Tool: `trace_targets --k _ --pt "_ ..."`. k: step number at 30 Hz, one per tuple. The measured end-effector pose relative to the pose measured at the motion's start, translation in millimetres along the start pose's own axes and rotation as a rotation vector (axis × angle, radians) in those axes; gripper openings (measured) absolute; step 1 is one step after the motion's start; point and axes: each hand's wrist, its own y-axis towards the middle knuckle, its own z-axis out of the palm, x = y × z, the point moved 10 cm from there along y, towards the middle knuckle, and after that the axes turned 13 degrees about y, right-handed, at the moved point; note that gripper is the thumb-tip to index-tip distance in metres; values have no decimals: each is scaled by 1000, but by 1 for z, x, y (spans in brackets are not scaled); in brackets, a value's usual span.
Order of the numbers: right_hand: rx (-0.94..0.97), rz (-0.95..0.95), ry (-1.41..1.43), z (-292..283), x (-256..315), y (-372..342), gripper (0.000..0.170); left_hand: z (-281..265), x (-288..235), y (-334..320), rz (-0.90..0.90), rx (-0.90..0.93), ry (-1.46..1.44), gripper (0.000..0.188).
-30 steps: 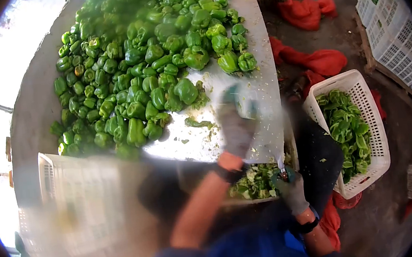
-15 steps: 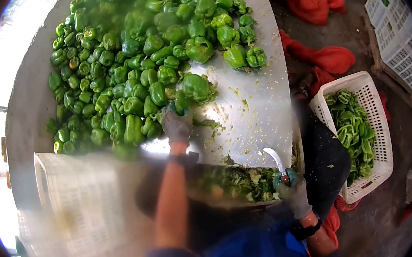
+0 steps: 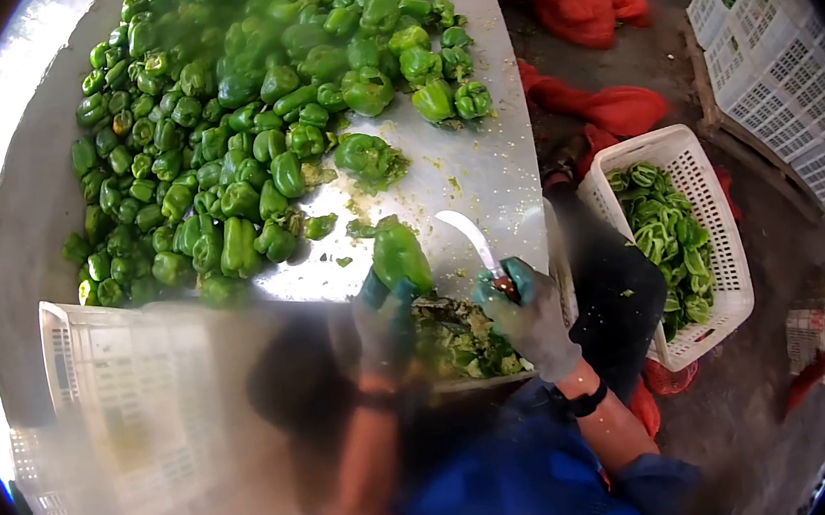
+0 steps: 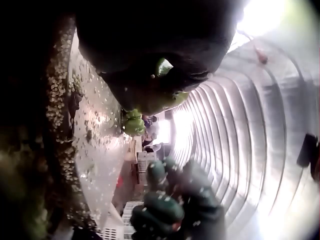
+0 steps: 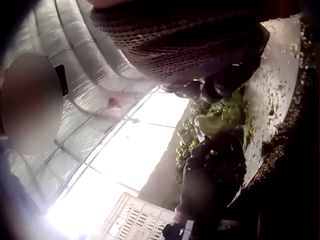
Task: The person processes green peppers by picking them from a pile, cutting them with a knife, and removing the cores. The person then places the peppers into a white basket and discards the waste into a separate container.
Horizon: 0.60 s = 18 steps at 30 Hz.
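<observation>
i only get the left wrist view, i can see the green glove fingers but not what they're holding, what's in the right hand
Observer: In the head view, the right hand grips a knife with a curved blade.
Operator: ok is the blade on the pepper in the left hand
Observer: No, the head view shows a gap between the blade and the green pepper that the left hand holds.
</observation>
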Motion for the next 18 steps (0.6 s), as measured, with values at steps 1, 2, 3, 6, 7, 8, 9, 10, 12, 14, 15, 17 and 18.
trace_targets --k 1,2,3,6,7,8,9,10,12,14,15,17,18 --pt "37 -173 -88 5 15 2 15 6 -4 -5 84 41 119 48" --pt "76 -344 -177 13 29 -2 15 16 -12 -10 167 80 238 49" --pt "12 -68 -35 7 2 2 14 24 -9 -12 148 84 201 51" --pt "-21 -150 -108 8 -10 1 14 42 6 -12 324 81 502 49" --pt "-45 -44 -111 5 -32 0 15 50 -2 -17 547 45 878 47" --pt "-48 -51 -115 4 -35 -1 15 52 -4 -16 554 45 872 47" --pt "-50 -222 -174 3 -23 -7 16 56 -9 -22 634 -20 1052 47" --pt "-46 -383 -231 3 -11 -19 16 59 -12 -31 703 -87 1236 47" --pt "-21 -354 -255 1 -6 -26 16 57 -21 -36 670 -133 1134 44" --pt "1 -331 -277 -3 -3 -30 16 47 -16 -36 556 -145 1109 45" --pt "47 -326 -311 -1 -4 -32 17 44 -15 -36 553 -148 1112 45" --pt "95 -321 -342 3 -3 -33 17 39 -14 -36 576 -152 1143 45" --pt "104 -292 -321 3 -4 -33 18 35 -13 -36 571 -153 1146 45"
